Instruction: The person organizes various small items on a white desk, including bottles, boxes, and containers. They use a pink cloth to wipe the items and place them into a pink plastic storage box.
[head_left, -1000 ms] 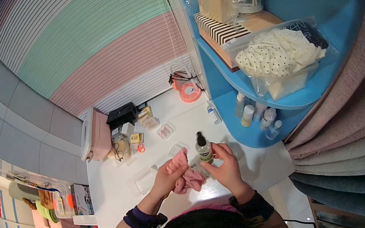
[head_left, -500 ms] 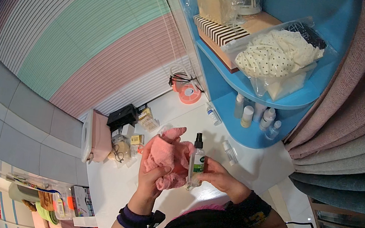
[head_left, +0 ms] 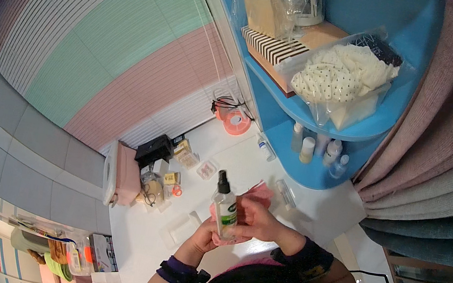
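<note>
A clear spray bottle (head_left: 226,211) with a black pump top and a green-and-white label tilts slightly left between my hands, above the white table. My right hand (head_left: 262,224) is closed on the bottle's right side, its fingers reaching across the label. Behind and under the bottle lies a pink towel-like cloth (head_left: 258,193), bunched up, with one end sticking out beyond my right hand. My left hand (head_left: 204,237) is closed round the cloth at the bottle's lower left; its fingertips are hidden.
A clear plastic tray (head_left: 181,230) lies on the table left of my hands. Small boxes (head_left: 172,179) and a pink case (head_left: 125,174) stand farther left. A clear tube (head_left: 285,194) lies to the right. Several bottles (head_left: 307,149) stand on the blue shelf (head_left: 315,178).
The bottle has moved left and tilted, against the cloth. My right hand has followed it. The cloth now sits behind the bottle, and the clear tray has come into sight.
</note>
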Motion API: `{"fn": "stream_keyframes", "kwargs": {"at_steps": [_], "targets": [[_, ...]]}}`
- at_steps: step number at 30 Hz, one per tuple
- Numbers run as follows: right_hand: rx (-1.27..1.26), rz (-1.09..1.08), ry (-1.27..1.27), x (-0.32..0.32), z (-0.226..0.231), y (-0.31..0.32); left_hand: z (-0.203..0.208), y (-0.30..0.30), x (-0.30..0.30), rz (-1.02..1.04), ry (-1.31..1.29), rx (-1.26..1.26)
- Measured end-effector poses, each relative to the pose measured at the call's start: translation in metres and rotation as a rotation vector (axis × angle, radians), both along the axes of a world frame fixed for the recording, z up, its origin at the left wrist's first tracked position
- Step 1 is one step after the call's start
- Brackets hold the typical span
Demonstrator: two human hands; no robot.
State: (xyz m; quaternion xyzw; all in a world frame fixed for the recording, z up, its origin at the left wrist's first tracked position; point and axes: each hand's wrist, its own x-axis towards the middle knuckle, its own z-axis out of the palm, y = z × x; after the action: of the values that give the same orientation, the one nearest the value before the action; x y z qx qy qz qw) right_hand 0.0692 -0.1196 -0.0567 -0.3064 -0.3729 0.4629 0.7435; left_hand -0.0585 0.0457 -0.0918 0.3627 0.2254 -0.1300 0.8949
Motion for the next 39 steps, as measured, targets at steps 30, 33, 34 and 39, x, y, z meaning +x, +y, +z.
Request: {"fn": "stream_keyframes", "kwargs": {"at_steps": [30, 33, 34, 39], "targets": [[-0.258, -0.389, -0.494, -0.023, -0.001, 0.006, 0.092, 0.000, 0.032, 0.653, -0.400, 0.668], [-0.276, -0.338, -0.433, -0.019, 0.002, 0.005, 0.083, 0.008, 0.031, 0.650, -0.486, 0.645], [-0.246, -0.281, -0.330, -0.018, 0.000, 0.007, 0.083, 0.010, 0.029, 0.620, -0.513, 0.624], [-0.064, -0.097, 0.141, -0.018, -0.003, 0.010, 0.083, -0.007, 0.026, 0.545, -0.455, 0.287]]}}
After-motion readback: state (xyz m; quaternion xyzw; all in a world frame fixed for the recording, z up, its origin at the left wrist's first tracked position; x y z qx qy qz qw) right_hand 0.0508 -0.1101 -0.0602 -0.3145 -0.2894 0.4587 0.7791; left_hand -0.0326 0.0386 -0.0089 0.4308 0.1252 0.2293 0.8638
